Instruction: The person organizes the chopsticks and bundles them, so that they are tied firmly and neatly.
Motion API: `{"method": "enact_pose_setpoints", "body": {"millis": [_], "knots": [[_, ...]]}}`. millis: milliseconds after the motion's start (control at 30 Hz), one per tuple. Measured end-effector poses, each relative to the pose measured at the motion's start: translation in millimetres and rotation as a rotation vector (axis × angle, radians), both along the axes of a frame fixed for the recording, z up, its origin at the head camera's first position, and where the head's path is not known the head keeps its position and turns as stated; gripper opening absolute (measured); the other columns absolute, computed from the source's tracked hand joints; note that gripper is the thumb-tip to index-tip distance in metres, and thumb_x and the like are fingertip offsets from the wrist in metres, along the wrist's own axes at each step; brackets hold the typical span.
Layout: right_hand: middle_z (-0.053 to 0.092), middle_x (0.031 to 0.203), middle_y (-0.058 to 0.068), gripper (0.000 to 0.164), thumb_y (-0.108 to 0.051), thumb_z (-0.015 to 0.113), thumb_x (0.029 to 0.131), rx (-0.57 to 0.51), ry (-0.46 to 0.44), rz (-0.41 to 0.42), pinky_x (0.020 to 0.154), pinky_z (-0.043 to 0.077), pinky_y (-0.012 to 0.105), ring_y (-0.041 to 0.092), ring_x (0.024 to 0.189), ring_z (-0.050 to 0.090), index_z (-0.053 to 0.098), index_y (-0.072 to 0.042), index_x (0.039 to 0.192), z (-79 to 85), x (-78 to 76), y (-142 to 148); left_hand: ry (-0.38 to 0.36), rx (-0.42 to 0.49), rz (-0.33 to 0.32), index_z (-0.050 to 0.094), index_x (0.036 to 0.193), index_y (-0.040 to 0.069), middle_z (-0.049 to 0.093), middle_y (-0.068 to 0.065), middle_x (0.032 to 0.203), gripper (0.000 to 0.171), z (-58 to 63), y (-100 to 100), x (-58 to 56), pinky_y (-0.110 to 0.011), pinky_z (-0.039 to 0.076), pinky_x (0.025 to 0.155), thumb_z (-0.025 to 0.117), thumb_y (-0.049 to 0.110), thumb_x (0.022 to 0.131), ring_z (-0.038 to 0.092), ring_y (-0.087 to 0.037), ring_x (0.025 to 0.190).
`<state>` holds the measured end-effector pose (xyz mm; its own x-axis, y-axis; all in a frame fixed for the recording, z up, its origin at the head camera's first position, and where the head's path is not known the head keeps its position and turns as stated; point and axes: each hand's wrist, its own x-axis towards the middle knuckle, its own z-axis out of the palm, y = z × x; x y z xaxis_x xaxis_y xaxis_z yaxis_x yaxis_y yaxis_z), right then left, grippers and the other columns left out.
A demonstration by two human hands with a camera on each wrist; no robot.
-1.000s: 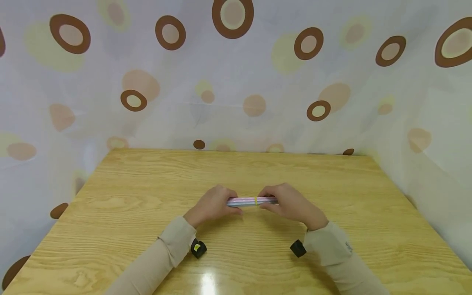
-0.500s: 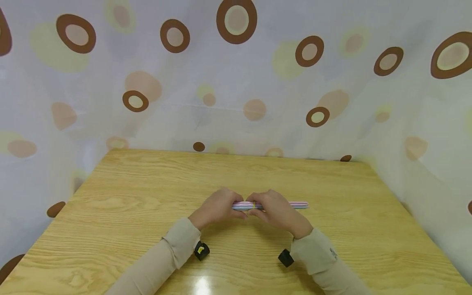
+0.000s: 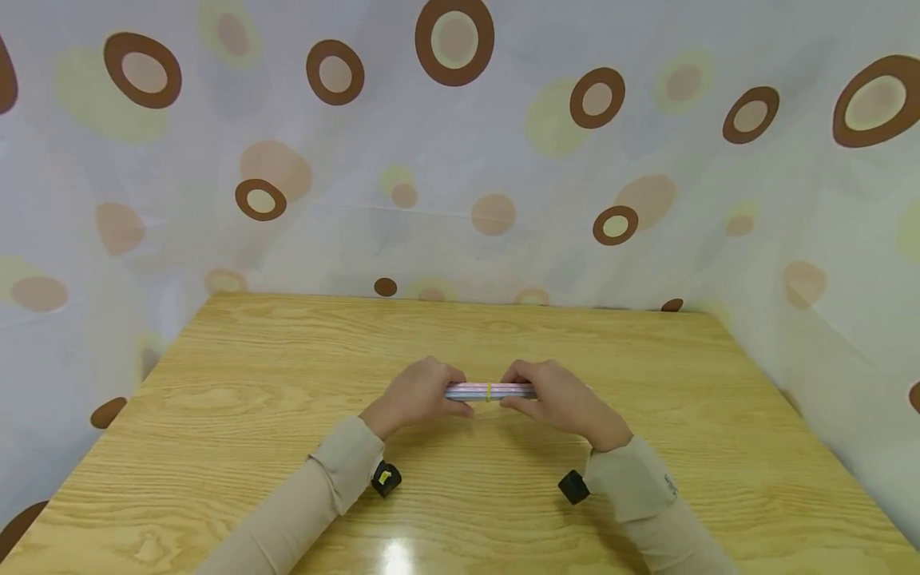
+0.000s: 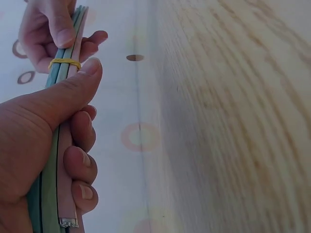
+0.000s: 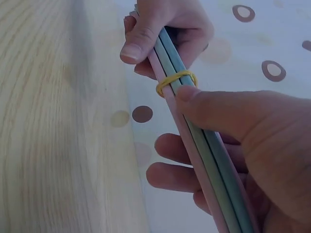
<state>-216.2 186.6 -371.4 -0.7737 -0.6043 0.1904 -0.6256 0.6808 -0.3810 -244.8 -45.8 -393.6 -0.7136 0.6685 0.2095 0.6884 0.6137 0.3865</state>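
A bundle of slim pink, green and blue sticks (image 3: 470, 390) is held level above the table by both hands. A yellow rubber band (image 5: 176, 82) circles it between the hands. My left hand (image 3: 417, 397) grips the left end, thumb along one side and fingers curled behind, as the left wrist view shows. My right hand (image 3: 568, 403) holds the other part, its thumb (image 5: 209, 109) pressed on the sticks right beside the band. In the left wrist view, a pink stick's end (image 4: 68, 222) shows small silvery marks. The bundle's right end is mostly hidden by my right hand.
A wood-grain table (image 3: 323, 335) spreads out under the hands. White cloth with brown, peach and yellow spots (image 3: 446, 247) hangs behind it and along both sides. Light glares off the table near the front (image 3: 395, 555).
Half a second ago my right hand slid left until the hands almost met, baring the bundle's right end. It has since drawn back right. The band sits slightly closer to my left hand.
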Motion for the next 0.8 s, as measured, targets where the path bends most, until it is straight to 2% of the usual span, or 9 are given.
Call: {"method": "enact_pose_setpoints", "body": {"millis": [200,333,433,567,800], "knots": [[0.069,0.088,0.001,0.015,-0.017,0.068,0.090,0.006,0.059,0.051,0.064,0.049,0.023,0.003,0.068,0.058,0.066,-0.006,0.101,-1.3,-1.2,-10.2,0.010,-0.022,0.008,0.071,0.081,0.013,0.066,0.006,0.072,0.026,0.8,0.1,-1.5,-0.020,0.041,0.056,0.080,0.037,0.077,0.049,-0.003,0.058],[0.071,0.097,0.008,0.022,-0.011,0.068,0.089,0.019,0.076,0.079,0.070,0.052,0.027,0.012,0.077,0.065,0.065,-0.001,0.109,-6.2,4.2,-20.7,0.018,-0.045,-0.015,0.072,0.082,0.013,0.067,0.006,0.074,0.027,-0.9,4.1,-0.2,-0.019,0.043,0.058,0.080,0.038,0.076,0.052,-0.003,0.060],[0.071,0.102,0.011,0.026,-0.009,0.069,0.087,0.021,0.092,0.077,0.076,0.055,0.033,0.021,0.088,0.069,0.065,0.000,0.111,-8.7,7.7,-27.7,0.027,-0.052,-0.015,0.072,0.083,0.013,0.069,0.006,0.076,0.029,-1.3,7.6,2.4,-0.020,0.045,0.059,0.080,0.040,0.075,0.055,-0.003,0.062],[0.071,0.103,0.012,0.027,-0.009,0.071,0.086,0.039,0.110,0.069,0.077,0.055,0.035,0.023,0.089,0.069,0.065,0.000,0.110,-9.6,8.8,-34.4,0.032,-0.062,0.009,0.072,0.082,0.012,0.070,0.005,0.076,0.031,-1.9,9.1,4.5,-0.020,0.046,0.059,0.080,0.041,0.074,0.057,-0.004,0.062],[0.070,0.107,0.012,0.032,-0.013,0.068,0.089,0.054,0.012,0.062,0.077,0.054,0.032,0.019,0.089,0.069,0.062,0.000,0.118,-8.0,7.1,-30.7,0.058,-0.059,-0.004,0.073,0.083,0.013,0.069,0.006,0.075,0.029,-5.5,6.5,2.2,-0.019,0.044,0.059,0.082,0.038,0.074,0.056,-0.003,0.061]]}}
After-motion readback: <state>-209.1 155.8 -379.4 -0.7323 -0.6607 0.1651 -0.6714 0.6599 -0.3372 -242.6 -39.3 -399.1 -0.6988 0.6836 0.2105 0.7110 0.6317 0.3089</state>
